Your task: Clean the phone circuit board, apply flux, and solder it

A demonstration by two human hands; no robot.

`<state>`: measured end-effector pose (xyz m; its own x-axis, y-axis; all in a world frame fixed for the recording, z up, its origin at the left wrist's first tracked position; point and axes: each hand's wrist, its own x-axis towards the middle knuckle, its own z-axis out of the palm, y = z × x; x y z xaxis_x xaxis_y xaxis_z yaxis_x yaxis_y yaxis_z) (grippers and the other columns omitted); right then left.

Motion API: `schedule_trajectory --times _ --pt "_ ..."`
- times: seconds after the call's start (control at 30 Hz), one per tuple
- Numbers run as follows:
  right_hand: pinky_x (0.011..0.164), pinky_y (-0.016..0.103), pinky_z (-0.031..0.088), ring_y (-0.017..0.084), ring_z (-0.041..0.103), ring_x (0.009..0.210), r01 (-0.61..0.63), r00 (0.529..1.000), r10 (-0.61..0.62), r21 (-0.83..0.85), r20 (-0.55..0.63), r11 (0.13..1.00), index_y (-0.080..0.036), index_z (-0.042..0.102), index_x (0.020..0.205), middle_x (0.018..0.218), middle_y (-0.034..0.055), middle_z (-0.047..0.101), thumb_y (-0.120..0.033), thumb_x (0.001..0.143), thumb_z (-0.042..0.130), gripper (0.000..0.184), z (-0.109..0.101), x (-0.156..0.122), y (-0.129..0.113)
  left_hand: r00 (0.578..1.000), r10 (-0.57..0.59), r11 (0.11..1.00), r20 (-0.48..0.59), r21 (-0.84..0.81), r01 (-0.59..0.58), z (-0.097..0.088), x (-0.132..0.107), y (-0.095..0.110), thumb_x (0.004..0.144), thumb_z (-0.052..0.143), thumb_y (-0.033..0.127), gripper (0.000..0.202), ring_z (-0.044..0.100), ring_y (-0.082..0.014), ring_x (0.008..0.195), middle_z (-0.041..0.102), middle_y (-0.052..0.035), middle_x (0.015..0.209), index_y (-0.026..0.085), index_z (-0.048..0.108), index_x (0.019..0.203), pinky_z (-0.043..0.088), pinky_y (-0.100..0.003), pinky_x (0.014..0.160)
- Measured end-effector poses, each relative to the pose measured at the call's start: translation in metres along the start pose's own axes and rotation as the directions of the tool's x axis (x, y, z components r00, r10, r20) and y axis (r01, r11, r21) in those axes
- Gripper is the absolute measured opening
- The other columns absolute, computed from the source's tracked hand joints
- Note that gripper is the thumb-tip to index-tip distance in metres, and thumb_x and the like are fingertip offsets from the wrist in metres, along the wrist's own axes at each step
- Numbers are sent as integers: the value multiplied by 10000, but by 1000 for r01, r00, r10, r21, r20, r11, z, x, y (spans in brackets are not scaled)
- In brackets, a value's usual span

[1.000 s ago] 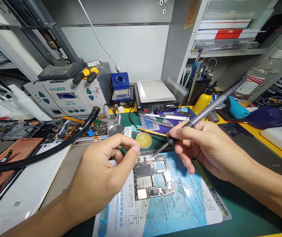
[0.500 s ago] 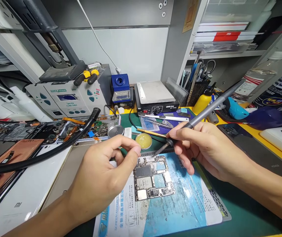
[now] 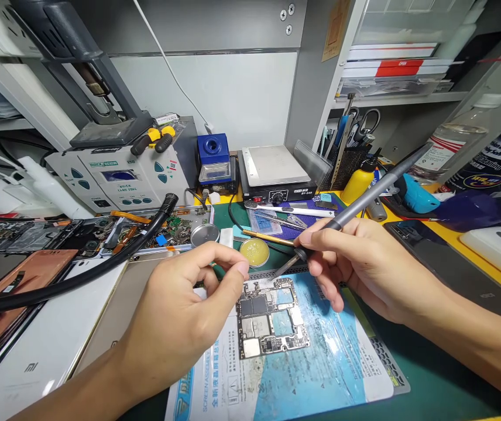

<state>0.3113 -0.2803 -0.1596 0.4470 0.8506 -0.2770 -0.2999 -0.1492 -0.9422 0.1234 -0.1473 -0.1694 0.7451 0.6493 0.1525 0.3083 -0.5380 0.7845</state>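
My right hand (image 3: pixel 364 257) grips a grey soldering iron (image 3: pixel 373 192) like a pen. Its metal tip points down and left, at the top edge of a phone circuit board (image 3: pixel 254 305); whether it touches is too small to tell. My left hand (image 3: pixel 189 298) is closed in a pinch by the board's upper left corner. Whatever lies between its thumb and forefinger I cannot make out. Beneath the board is a blue and white printed sheet (image 3: pixel 316 374). Just behind the board stands an open round tin of yellow paste (image 3: pixel 254 252).
A thick black hose (image 3: pixel 114 263) crosses the left side over phone parts. Behind stand a hot-air station (image 3: pixel 123 175), a blue soldering stand (image 3: pixel 213 153) and a heating plate (image 3: pixel 277 166). A yellow bottle (image 3: pixel 359 180) and a dark phone (image 3: pixel 452 263) are at right.
The whole view has shifted very slightly. Both hands, the soldering iron and the board keep almost the same places relative to each other.
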Motion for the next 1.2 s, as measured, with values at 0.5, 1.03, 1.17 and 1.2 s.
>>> schedule_trajectory --times 0.5,1.03,1.17,1.2 --pt "304 201 474 128 575 322 5 1000 -5 -5 -1 1000 -156 645 566 537 11 655 -242 738 814 256 -1 0 0 999 35 999 -2 18 -35 1 1 3 897 623 380 202 635 -156 567 751 -8 701 239 746 822 405 -267 493" --pt "308 199 465 121 565 314 4 1000 -4 -20 2 1000 -144 645 572 522 17 635 -281 824 749 305 -1 2 2 998 54 998 -11 29 -54 1 2 5 883 615 369 198 612 -146 541 725 10 641 247 753 811 411 -254 500" --pt "315 188 457 119 573 317 11 1000 -11 -25 11 1000 -143 636 550 516 22 636 -268 815 747 313 -1 3 2 998 63 998 -14 31 -63 2 2 3 885 615 371 195 621 -147 550 726 15 640 253 755 818 412 -248 492" --pt "316 187 455 119 574 317 10 1000 -10 -28 12 1000 -143 636 545 513 24 636 -266 809 748 312 -1 3 2 998 66 997 -17 35 -66 2 2 3 887 617 372 194 617 -145 547 723 17 637 254 757 822 411 -246 488"
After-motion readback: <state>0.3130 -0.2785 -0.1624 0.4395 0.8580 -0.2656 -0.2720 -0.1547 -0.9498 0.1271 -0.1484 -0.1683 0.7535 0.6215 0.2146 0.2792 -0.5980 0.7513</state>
